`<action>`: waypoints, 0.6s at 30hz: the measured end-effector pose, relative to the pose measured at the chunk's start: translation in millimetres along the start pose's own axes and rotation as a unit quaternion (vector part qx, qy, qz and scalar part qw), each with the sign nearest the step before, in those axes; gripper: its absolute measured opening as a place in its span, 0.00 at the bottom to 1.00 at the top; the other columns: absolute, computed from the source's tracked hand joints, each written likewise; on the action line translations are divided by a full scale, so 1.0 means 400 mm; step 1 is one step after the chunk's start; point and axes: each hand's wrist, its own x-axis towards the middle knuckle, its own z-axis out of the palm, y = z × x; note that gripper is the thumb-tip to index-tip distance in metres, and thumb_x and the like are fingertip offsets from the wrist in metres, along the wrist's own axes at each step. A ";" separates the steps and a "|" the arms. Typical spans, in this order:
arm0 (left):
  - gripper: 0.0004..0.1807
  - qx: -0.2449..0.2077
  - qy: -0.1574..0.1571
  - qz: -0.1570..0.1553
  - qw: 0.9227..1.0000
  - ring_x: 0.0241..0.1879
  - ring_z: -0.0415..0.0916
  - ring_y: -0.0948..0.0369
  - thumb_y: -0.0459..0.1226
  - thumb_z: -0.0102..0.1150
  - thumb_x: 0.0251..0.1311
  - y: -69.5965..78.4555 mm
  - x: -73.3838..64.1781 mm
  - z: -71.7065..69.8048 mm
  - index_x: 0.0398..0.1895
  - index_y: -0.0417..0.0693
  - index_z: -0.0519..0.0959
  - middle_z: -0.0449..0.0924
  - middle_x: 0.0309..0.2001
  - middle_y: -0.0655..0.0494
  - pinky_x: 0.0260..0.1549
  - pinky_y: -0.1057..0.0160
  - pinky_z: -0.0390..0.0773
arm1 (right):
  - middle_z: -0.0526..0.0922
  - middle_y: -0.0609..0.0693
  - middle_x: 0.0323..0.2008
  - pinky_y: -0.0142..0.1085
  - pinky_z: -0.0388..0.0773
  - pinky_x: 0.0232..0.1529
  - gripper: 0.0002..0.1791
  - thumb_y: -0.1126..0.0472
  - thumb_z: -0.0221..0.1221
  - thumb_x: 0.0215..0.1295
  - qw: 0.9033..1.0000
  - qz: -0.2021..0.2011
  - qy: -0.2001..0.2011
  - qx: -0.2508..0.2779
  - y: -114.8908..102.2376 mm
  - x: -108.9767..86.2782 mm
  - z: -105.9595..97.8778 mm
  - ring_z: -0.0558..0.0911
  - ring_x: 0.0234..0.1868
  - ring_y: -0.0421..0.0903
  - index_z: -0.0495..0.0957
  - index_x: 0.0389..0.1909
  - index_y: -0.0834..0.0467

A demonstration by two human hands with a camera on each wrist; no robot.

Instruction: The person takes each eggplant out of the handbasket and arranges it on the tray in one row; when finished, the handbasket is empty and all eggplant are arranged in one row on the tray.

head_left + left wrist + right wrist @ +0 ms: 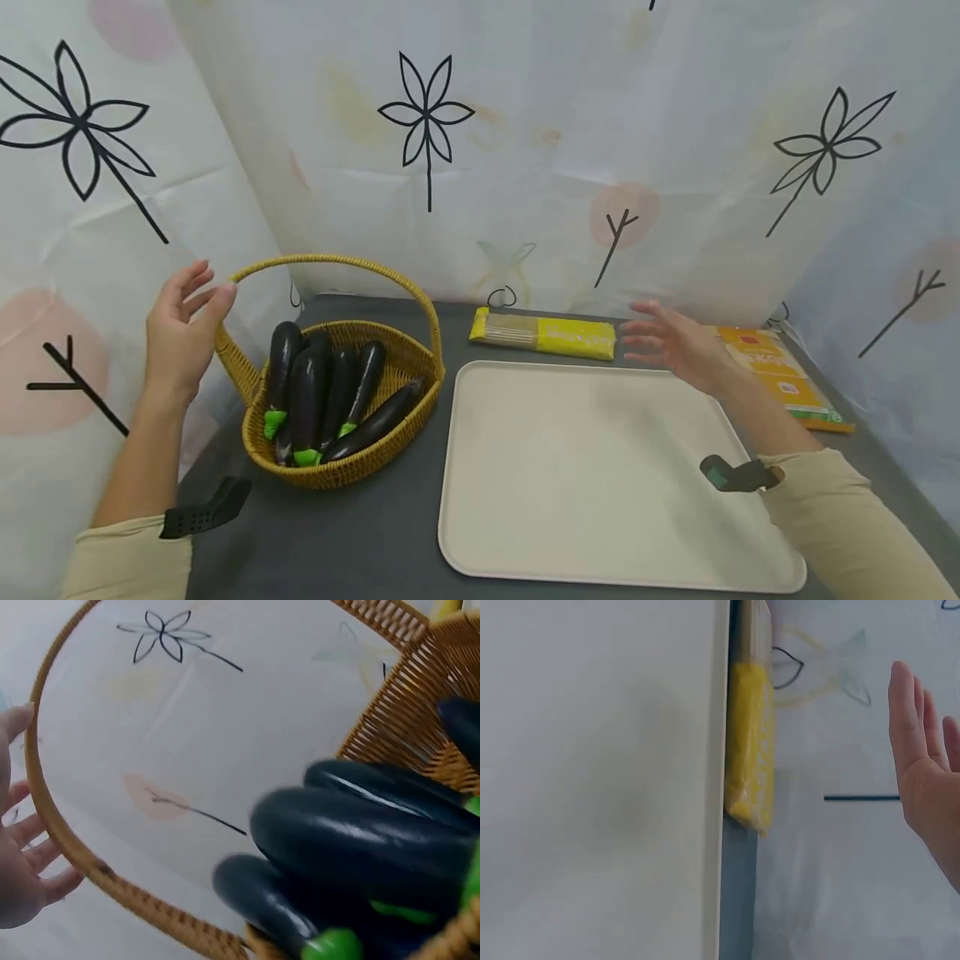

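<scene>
My left hand [180,333] is raised at the left side of a yellow-brown wicker basket [337,479], its fingers loosely bent and holding nothing. The thumb tip overlaps the tall arched handle [45,795] in the left wrist view, with the other fingers beside its outer side. Several dark purple eggplants [307,400] with bright green caps lie in the basket. Over the far right part of a cream tray [585,475] hovers my right hand [686,346], fingers extended and spread a little, with nothing in it. The right wrist view shows that hand [930,780] well apart from the tray.
Behind the tray lies a yellow packet of dry noodles [573,337]. An orange packet [783,379] rests on the dark grey table [322,542] at the right, partly hidden by my right arm. A white curtain [525,150] with flower drawings encloses the back and sides.
</scene>
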 end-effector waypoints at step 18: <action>0.34 0.028 -0.122 -0.035 0.992 0.60 0.64 0.61 0.46 0.52 0.69 -0.252 -0.073 0.011 0.74 0.45 0.55 0.57 0.69 0.38 0.55 0.61 0.66 | 0.69 0.65 0.59 0.52 0.70 0.53 0.27 0.57 0.43 0.76 0.987 0.107 -0.113 -0.047 0.128 0.101 0.270 0.71 0.58 0.61 0.54 0.71 0.63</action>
